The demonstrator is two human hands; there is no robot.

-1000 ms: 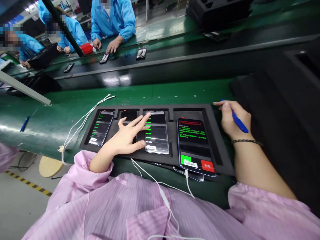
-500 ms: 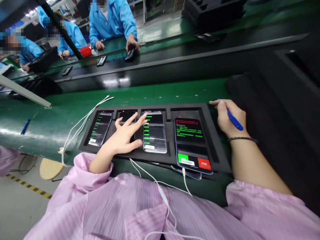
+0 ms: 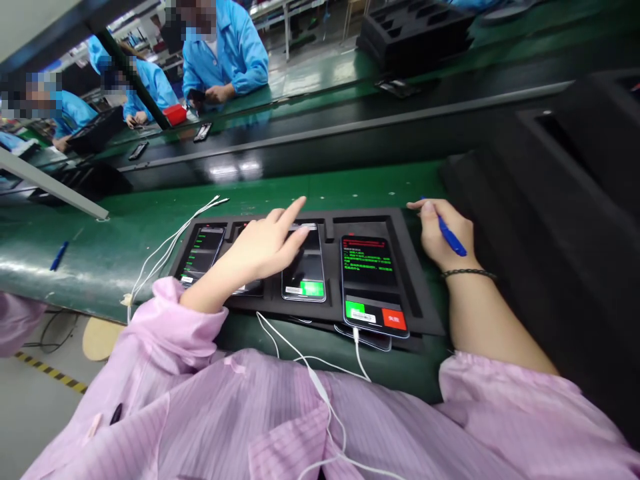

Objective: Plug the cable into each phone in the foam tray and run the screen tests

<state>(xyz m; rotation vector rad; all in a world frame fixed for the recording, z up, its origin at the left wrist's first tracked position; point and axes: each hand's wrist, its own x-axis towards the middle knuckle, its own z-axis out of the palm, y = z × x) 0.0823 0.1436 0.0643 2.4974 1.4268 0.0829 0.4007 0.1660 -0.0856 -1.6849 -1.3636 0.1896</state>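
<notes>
My left hand (image 3: 267, 243), fingers stretched out, is over the upper part of a smartphone (image 3: 304, 267) whose dark screen shows a green button at the bottom. I cannot tell whether a fingertip touches the glass. My right hand (image 3: 447, 230) is closed around a blue pen (image 3: 451, 237), right of the black foam tray (image 3: 420, 313). At the tray's right end lies a larger-looking smartphone (image 3: 373, 283) with green and red text, plugged into a white cable (image 3: 357, 337). Another smartphone (image 3: 204, 250) sits in the left slot. My left forearm mostly covers one more phone (image 3: 253, 288).
White cables (image 3: 170, 240) lie left of the tray, and a second blue pen (image 3: 59, 256) farther left. Stacked black foam trays (image 3: 540, 200) rise at the right. Across the conveyor (image 3: 280, 150), co-workers in blue jackets (image 3: 225, 47) handle phones; a red bin (image 3: 175, 115) stands there.
My left hand has moved up and right across the middle phone. That phone's screen went from a green list to a dark page with a green button. A co-worker drew a phone back.
</notes>
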